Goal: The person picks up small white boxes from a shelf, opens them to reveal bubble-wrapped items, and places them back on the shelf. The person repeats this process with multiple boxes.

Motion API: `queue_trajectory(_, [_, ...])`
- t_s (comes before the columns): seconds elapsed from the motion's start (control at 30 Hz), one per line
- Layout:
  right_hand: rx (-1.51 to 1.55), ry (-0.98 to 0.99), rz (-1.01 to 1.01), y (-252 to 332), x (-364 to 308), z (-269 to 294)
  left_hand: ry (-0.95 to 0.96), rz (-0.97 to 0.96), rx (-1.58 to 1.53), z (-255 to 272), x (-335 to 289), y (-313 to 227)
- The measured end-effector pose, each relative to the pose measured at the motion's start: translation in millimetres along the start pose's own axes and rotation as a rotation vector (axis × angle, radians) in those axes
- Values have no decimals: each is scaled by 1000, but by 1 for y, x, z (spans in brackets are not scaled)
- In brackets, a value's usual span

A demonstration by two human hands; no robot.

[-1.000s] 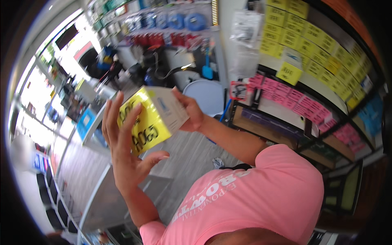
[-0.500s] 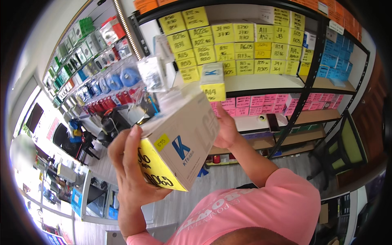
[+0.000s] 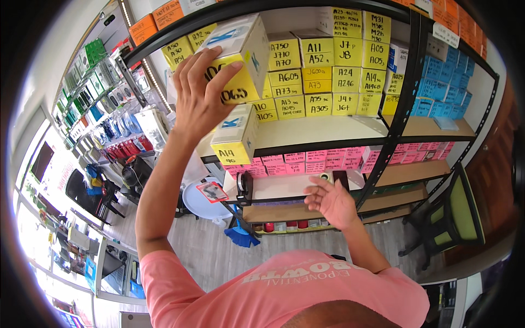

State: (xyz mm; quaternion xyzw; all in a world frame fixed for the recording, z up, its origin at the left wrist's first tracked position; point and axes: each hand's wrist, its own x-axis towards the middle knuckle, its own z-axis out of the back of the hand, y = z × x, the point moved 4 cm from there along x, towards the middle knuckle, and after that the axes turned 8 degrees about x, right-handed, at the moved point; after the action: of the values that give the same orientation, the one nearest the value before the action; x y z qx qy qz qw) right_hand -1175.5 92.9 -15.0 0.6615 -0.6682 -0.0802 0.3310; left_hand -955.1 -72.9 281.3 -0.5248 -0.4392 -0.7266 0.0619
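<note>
My left hand [image 3: 205,90] grips a white cardboard box [image 3: 247,60] by its yellow-labelled end, thumb and fingers spread across that end. The box is raised at the left part of the upper shelf [image 3: 322,130], in front of stacked yellow-labelled boxes [image 3: 317,81]. Whether its far end rests on anything is hidden. Just below it, a smaller white box [image 3: 236,132] with a yellow end lies at the shelf's front left edge. My right hand [image 3: 332,203] is open and holds nothing, its fingers slightly curled, in front of the lower shelf.
Pink-labelled boxes [image 3: 295,163] fill the shelf beneath, and blue boxes [image 3: 444,82] stand at the right behind a black upright [image 3: 398,93]. A black tape roll [image 3: 244,187] is on the lower shelf. A green-backed chair [image 3: 458,210] stands right; a blue brush [image 3: 240,236] is near the floor.
My left hand has lifted the large box up to the shelf. My right hand has left that box and dropped lower, empty. The view has come closer to the shelving.
</note>
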Motion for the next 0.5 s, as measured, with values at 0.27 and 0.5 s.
queue_trajectory(0.27, [3, -152, -72, -19, -46, 33, -50, -56, 152, -80, 5, 20])
queue_trajectory(0.5, [-56, -84, -43, -6, -20, 36, 333, 114, 340, -167, 3, 52])
